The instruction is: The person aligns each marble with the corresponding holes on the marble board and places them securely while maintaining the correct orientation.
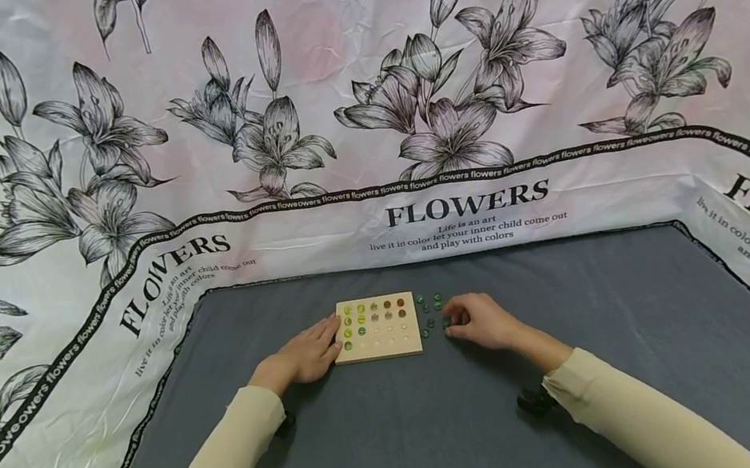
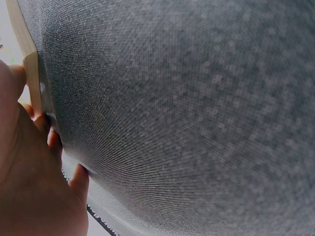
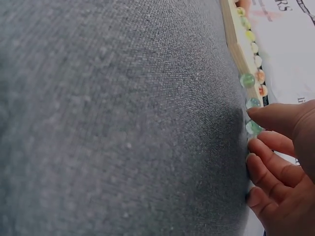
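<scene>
A pale wooden board (image 1: pixel 392 349) with rows of round hollows lies on the grey cloth. Yellow-green marbles (image 1: pixel 362 319) sit in its left part, brownish marbles (image 1: pixel 402 313) at the upper right, and its lower right hollows hold none. My left hand (image 1: pixel 305 352) rests at the board's left edge with fingers extended; the board's side (image 2: pixel 32 83) shows beside them. Just right of the board lie several loose green marbles (image 1: pixel 424 332). Among them my right hand (image 1: pixel 481 321) has thumb and index finger on either side of a green marble (image 3: pixel 253 127), pinching it.
Grey cloth (image 1: pixel 406 440) covers the table. Behind it and at both sides hangs a white and pink flower-printed cloth (image 1: pixel 317 234) with a black border. A dark object (image 1: pixel 535 402) is at the right wrist, and another (image 1: pixel 285 424) at the left.
</scene>
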`<state>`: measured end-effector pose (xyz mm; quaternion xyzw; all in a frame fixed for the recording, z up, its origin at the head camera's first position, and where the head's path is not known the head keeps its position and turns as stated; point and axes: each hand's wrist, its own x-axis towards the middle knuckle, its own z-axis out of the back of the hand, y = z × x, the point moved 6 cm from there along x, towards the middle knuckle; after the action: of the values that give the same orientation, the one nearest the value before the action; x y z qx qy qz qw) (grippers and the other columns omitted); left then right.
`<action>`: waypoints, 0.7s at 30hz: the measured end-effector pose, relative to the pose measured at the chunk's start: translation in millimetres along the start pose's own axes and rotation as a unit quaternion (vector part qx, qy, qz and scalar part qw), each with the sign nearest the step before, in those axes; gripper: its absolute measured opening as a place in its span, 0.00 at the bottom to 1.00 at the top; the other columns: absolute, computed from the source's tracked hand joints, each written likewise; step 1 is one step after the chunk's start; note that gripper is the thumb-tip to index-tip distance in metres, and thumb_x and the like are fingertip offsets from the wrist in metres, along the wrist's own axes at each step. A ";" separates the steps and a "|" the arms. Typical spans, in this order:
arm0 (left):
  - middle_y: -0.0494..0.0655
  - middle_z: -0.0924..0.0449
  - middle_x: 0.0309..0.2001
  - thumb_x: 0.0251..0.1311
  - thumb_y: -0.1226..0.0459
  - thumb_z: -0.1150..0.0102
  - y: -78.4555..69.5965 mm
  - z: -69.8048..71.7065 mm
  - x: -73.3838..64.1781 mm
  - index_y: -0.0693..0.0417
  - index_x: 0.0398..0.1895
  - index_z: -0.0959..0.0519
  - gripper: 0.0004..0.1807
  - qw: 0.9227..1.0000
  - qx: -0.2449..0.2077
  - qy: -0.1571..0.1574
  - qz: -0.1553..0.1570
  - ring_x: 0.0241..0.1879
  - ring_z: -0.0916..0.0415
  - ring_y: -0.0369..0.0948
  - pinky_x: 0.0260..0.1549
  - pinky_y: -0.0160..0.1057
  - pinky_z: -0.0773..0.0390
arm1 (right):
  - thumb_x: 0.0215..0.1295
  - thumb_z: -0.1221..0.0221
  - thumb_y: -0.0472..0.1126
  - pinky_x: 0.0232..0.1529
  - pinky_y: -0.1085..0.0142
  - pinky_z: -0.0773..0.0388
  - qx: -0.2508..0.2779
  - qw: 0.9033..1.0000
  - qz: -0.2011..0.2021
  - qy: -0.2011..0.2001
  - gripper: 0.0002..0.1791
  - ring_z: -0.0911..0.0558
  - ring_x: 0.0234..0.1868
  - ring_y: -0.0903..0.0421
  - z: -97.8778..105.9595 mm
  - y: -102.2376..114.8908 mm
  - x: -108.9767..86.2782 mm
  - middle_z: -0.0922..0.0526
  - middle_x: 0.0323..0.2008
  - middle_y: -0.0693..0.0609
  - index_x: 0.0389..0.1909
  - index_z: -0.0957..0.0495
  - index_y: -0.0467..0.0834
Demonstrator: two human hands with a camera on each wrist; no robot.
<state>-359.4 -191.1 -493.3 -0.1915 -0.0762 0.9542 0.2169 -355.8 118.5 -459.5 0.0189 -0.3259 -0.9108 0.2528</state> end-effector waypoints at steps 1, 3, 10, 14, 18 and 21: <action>0.50 0.61 0.83 0.83 0.47 0.69 0.4 -0.3 0.4 0.50 0.85 0.60 0.35 1.000 0.000 -0.001 -0.001 0.82 0.61 0.48 0.78 0.53 0.52 | 0.63 0.30 0.35 0.35 0.62 0.23 0.002 1.000 -0.005 0.000 0.13 0.22 0.31 0.59 -0.2 -0.5 0.7 0.17 0.32 0.51 0.46 0.16 0.35; 0.49 0.61 0.84 0.83 0.47 0.69 0.8 -0.8 0.9 0.50 0.85 0.60 0.35 1.000 0.002 -0.002 -0.001 0.82 0.61 0.48 0.78 0.52 0.51 | 0.63 0.30 0.35 0.34 0.62 0.22 0.004 1.000 -0.015 0.000 0.11 0.21 0.31 0.59 -0.6 -1.0 1.4 0.16 0.32 0.51 0.44 0.16 0.35; 0.51 0.62 0.83 0.83 0.48 0.69 -1.8 1.7 -1.1 0.52 0.84 0.60 0.35 1.000 0.003 0.004 -0.002 0.82 0.61 0.49 0.78 0.52 0.52 | 0.62 0.29 0.35 0.35 0.62 0.22 -0.005 0.999 -0.033 -0.002 0.07 0.22 0.30 0.61 -3.0 -0.4 2.8 0.16 0.30 0.54 0.40 0.14 0.39; 0.52 0.61 0.83 0.83 0.49 0.69 -4.2 3.8 -3.6 0.52 0.84 0.60 0.35 1.000 0.001 0.004 -0.002 0.82 0.61 0.49 0.78 0.53 0.53 | 0.62 0.29 0.35 0.34 0.62 0.22 -0.007 1.000 -0.028 -0.001 0.05 0.22 0.29 0.61 -2.5 1.7 2.3 0.17 0.29 0.55 0.38 0.14 0.39; 0.52 0.61 0.83 0.83 0.49 0.69 -6.3 4.7 -6.4 0.52 0.84 0.59 0.35 1.000 -0.003 0.000 0.000 0.82 0.61 0.49 0.78 0.53 0.52 | 0.62 0.29 0.34 0.32 0.63 0.23 -0.002 1.000 -0.024 0.008 0.05 0.22 0.28 0.61 -1.3 3.7 0.2 0.17 0.28 0.55 0.37 0.15 0.40; 0.52 0.61 0.83 0.83 0.49 0.69 -8.1 5.9 -8.4 0.52 0.84 0.59 0.35 1.000 -0.002 0.000 0.000 0.82 0.60 0.49 0.78 0.53 0.52 | 0.62 0.30 0.34 0.32 0.64 0.23 0.005 1.000 -0.018 0.014 0.04 0.22 0.28 0.60 0.0 5.4 -1.1 0.17 0.28 0.55 0.36 0.15 0.40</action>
<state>-351.6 -187.9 -483.2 -0.1920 -0.0780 0.9540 0.2166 -352.4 115.4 -456.3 0.0387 -0.3264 -0.9131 0.2413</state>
